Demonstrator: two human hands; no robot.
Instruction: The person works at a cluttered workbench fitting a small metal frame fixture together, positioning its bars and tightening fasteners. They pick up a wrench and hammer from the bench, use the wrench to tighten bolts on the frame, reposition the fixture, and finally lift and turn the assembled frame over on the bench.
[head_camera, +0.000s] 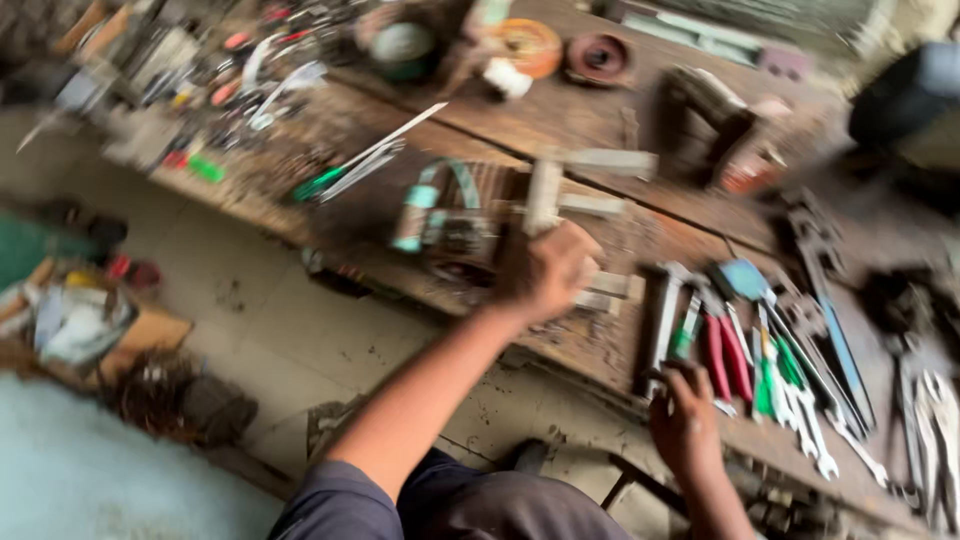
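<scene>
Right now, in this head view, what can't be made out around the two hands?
- Left hand: motion blur smears it; whether its grip closes on the pale metal bar can't be told.
- Right hand: seen from behind at the bench edge, fingers hidden, grip unclear.
- Tools beside it: blurred, kinds uncertain.
- Far bench clutter: too blurred to name.
</scene>
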